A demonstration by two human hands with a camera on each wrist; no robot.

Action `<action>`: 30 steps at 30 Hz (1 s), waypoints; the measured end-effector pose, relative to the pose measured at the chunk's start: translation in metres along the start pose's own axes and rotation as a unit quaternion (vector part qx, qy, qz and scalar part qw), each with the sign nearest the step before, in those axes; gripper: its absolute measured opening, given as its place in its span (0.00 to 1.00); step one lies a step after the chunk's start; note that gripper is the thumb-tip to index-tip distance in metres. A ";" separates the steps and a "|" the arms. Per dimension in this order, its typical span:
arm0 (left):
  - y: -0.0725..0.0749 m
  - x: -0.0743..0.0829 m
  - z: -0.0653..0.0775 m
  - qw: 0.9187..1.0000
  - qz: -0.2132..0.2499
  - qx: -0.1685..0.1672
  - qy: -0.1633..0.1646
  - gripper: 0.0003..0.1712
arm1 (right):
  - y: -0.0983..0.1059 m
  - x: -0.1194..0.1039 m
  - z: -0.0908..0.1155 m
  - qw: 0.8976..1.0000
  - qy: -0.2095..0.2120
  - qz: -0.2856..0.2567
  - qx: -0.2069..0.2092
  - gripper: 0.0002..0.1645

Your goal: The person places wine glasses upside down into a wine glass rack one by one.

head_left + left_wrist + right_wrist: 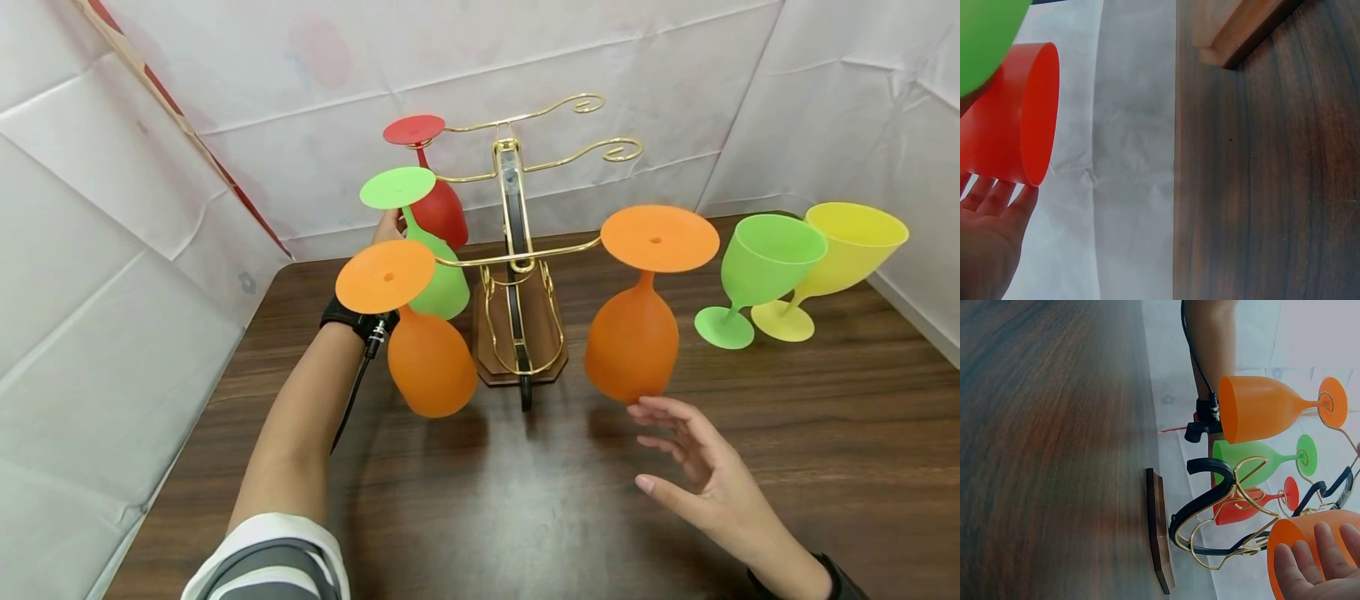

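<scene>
A gold wire rack (pixel 512 196) holds plastic goblets upside down by their feet. My left hand (pixel 988 240) holds the bowl of the red goblet (pixel 442 215) at the rack's back left, fingers on one side and thumb on the other; in the head view the green goblet (pixel 442 283) partly hides this hand. In front of that green one hangs the left orange goblet (pixel 432 367). On the right side, my right hand (pixel 697 475) has its fingers spread and loosely bent at the lower rim of another orange goblet (pixel 633 346), gripping nothing; contact is unclear.
The rack stands on a wooden base (pixel 536 321). Two bare scroll arms (pixel 622 152) reach right at its back. A green goblet (pixel 768 258) and a yellow goblet (pixel 855 250) stand upright at the table's right. Pale sheeting (pixel 315 108) hangs behind the dark wooden table (pixel 825 433).
</scene>
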State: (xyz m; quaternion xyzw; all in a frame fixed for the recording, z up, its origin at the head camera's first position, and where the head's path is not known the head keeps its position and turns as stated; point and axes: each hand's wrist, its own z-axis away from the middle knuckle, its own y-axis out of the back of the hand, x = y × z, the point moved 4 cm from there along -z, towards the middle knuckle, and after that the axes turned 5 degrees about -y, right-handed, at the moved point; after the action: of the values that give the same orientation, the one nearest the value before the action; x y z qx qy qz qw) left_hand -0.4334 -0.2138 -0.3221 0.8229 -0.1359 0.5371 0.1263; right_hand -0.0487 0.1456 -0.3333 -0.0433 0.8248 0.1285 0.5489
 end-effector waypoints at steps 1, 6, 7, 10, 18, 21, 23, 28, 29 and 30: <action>-0.008 0.009 0.006 1.000 -0.014 0.004 0.007 0.48 | 0.000 0.000 0.000 1.000 0.001 0.000 0.000 0.43; -0.098 0.140 0.076 0.992 -0.104 0.007 0.071 0.34 | -0.001 0.001 0.000 1.000 0.002 -0.003 -0.001 0.43; -0.111 0.159 0.086 0.992 -0.102 0.008 0.072 0.30 | -0.001 0.001 0.000 1.000 0.000 -0.004 -0.002 0.43; -0.134 0.195 0.104 0.990 -0.108 0.015 0.085 0.20 | -0.002 0.003 0.000 1.000 -0.004 -0.008 -0.005 0.43; -0.090 0.148 0.098 0.989 -0.129 0.003 0.071 0.29 | -0.003 0.004 -0.004 1.000 0.005 -0.013 -0.005 0.45; -0.039 0.087 0.078 0.989 -0.139 -0.001 0.043 0.42 | -0.001 0.004 -0.005 1.000 0.007 -0.015 -0.008 0.45; -0.010 0.054 0.070 0.990 -0.141 0.008 0.019 0.44 | 0.001 0.004 -0.006 1.000 0.007 -0.017 -0.008 0.45; 0.012 0.053 0.087 0.981 -0.181 0.061 0.037 0.40 | 0.011 0.004 -0.008 0.999 0.016 -0.029 -0.003 0.45; 0.009 0.062 0.095 0.977 -0.193 0.075 0.052 0.40 | 0.014 0.004 -0.009 0.999 0.024 -0.036 -0.001 0.45; 0.007 0.070 0.101 0.973 -0.205 0.090 0.064 0.40 | 0.017 0.005 -0.009 0.999 0.026 -0.039 0.003 0.45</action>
State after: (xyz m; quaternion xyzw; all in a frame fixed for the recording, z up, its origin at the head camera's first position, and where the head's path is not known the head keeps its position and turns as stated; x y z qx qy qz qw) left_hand -0.3228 -0.2622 -0.2974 0.8054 0.0930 0.5611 0.1672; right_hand -0.0623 0.1596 -0.3314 -0.0772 0.8370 0.1035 0.5318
